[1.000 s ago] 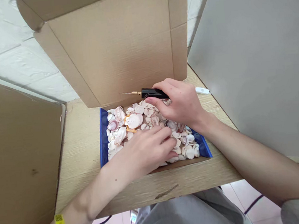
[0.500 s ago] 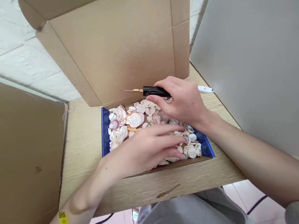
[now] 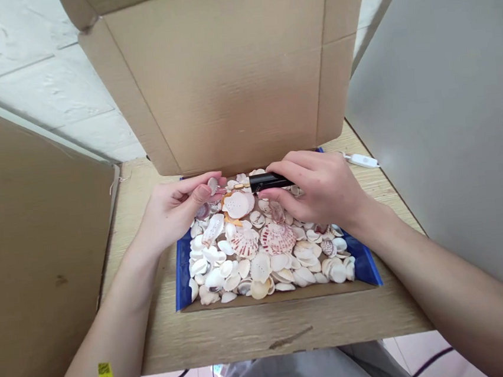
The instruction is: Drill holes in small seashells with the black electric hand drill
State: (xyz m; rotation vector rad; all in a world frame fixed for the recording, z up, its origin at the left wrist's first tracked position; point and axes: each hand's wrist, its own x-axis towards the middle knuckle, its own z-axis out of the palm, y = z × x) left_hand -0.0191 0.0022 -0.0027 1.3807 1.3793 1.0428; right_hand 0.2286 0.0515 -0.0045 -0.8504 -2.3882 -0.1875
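An open cardboard box (image 3: 186, 295) with a blue lining holds several white, pink and brown seashells (image 3: 262, 252). My right hand (image 3: 318, 191) is closed round a black pen-like tool (image 3: 266, 181) whose thin tip points left. My left hand (image 3: 175, 207) pinches a small shell (image 3: 212, 185) between thumb and fingers, right at the tool's tip, over the far part of the box.
The box lid (image 3: 232, 78) stands upright behind the shells. A brown cardboard panel (image 3: 30, 251) rises at the left and a grey panel (image 3: 448, 110) at the right. A white cable switch (image 3: 361, 160) lies on the wooden table (image 3: 247, 331).
My left hand has lifted off the shells near the front and gone up and left with a small shell, meeting the tool's tip. The view has moved closer.
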